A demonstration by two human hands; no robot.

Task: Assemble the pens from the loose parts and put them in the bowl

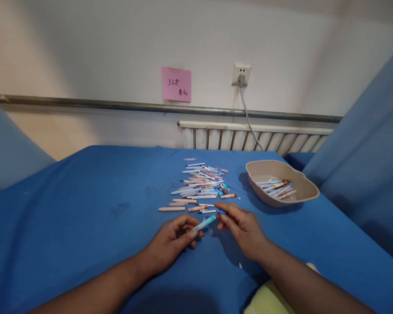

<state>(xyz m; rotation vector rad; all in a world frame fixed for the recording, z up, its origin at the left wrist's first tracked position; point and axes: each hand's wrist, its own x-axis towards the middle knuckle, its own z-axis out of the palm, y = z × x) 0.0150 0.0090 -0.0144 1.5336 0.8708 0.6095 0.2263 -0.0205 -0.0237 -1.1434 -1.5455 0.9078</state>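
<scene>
My left hand (174,241) grips a light blue pen part (205,223) between thumb and fingers, tilted up to the right. Close to its upper end, my right hand (244,229) pinches a small dark blue piece (220,211); its exact kind is too small to make out. Whether the two pieces touch I cannot tell. Just beyond the hands, a spread of pen parts and refills (201,187) lies on the blue cloth (85,226). An orange patterned pen part (198,209) and a cream barrel (172,209) are nearest to me.
A beige basin (301,185) with several pens (275,188) inside stands to the right. Yellow fabric (268,301) lies under my right forearm. Behind the table are a radiator (229,138), a metal rail (124,104) and a plugged-in cable (245,109). Blue curtains (370,131) hang at both sides.
</scene>
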